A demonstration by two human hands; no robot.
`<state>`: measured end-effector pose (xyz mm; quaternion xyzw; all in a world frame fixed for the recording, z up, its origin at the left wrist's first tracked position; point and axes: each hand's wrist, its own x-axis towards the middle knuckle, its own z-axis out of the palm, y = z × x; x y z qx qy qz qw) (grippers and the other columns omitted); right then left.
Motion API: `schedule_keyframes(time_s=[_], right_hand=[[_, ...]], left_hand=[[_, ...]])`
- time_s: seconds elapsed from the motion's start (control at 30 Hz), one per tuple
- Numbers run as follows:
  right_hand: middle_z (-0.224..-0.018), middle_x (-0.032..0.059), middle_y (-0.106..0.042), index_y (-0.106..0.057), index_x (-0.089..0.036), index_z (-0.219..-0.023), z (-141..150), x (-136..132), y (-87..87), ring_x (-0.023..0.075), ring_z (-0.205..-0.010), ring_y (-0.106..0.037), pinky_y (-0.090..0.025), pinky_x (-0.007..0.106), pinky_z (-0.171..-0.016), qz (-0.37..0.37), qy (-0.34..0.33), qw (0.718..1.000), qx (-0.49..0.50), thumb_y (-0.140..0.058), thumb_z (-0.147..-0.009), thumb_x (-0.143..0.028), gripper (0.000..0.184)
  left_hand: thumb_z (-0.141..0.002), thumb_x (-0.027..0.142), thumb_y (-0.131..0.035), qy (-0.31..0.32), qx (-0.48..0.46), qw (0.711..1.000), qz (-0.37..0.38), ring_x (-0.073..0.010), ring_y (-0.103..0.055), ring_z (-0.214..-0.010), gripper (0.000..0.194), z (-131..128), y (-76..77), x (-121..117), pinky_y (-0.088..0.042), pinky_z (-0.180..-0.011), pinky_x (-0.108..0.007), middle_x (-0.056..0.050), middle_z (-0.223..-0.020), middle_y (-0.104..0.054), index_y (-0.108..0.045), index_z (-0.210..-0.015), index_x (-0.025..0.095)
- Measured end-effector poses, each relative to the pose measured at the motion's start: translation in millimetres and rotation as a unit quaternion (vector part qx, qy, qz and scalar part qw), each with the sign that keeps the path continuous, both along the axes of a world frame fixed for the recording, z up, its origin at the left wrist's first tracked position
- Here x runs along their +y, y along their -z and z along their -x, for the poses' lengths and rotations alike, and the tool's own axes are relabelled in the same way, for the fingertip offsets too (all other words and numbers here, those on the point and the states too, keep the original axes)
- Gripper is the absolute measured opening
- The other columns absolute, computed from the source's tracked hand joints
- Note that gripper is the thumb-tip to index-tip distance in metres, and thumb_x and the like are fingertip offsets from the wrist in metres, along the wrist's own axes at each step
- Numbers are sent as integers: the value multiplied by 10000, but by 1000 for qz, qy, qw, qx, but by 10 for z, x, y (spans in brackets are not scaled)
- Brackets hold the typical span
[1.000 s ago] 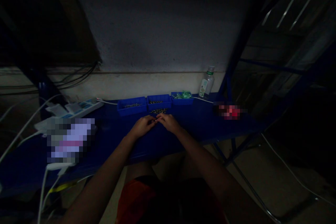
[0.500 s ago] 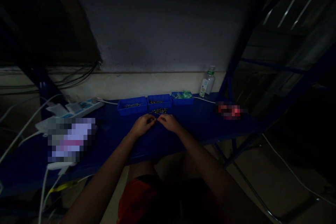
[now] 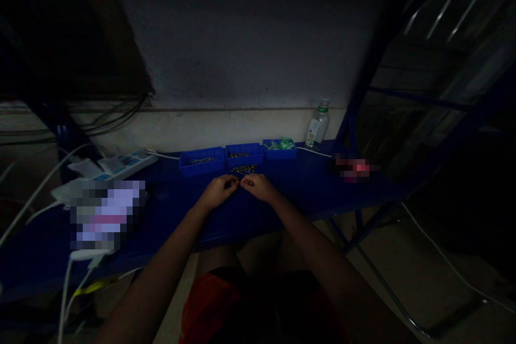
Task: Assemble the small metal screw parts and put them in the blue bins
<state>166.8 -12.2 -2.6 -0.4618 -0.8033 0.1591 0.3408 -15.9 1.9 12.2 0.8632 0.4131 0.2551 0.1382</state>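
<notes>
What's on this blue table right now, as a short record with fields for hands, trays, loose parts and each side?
Hands: left hand and right hand close together, fingers bent; anything held is too small to tell
Loose parts: pile of small metal pieces just beyond the hands
Trays: left tray and middle tray hold small pieces; right tray holds green plastic
Left side: white power strip
Right side: clear bottle
</notes>
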Motion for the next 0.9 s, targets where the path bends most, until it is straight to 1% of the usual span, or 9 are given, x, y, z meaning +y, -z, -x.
schedule_keyframes(time_s=[0.17, 0.3, 0.43, 0.6, 0.9], right_hand=[[-806, -1, -633, -638, -181, -856, 8, -26, -29, 89, -690, -541, -378, 180, -662, 1, 9, 1000, 21, -483, -827, -274, 183], [-805, -3, -642, -641, -186, -856, 4, 6, 21, 95, -708, -550, -380, 182, -673, 14, 4, 999, 29, -448, -847, -301, 225], [-784, -15, -639, -637, -178, -863, -10, 57, 76, 89, -683, -553, -374, 171, -639, 31, -10, 998, 46, -468, -831, -290, 205], [-763, -21, -632, -633, -173, -872, -17, 56, 72, 91, -673, -550, -371, 168, -617, 61, -24, 996, 59, -479, -819, -282, 196], [-770, -26, -625, -633, -164, -906, -31, 78, 128, 76, -643, -526, -363, 165, -623, 46, -62, 993, 89, -479, -820, -292, 218]], left_hand=[[-801, 352, -428, -5, -17, 1000, -8, -168, -572, -785, 312, -8, -2, 3, -432, -735, -261, -44, -911, -636, -613, -974, 170], [-782, 331, -461, -2, -31, 999, -11, -155, -562, -741, 283, -7, -5, 3, -432, -700, -252, -36, -877, -628, -614, -955, 167], [-770, 321, -489, 7, -58, 998, -5, -131, -537, -661, 255, -23, -23, -23, -419, -624, -234, -24, -814, -615, -616, -922, 160], [-786, 388, -490, 14, -77, 997, -4, -119, -509, -620, 285, -56, -48, -62, -406, -585, -227, -21, -760, -594, -619, -887, 154], [-787, 457, -503, 25, -90, 996, -8, -114, -508, -634, 346, -62, -50, -74, -407, -596, -224, -22, -768, -591, -636, -909, 162]])
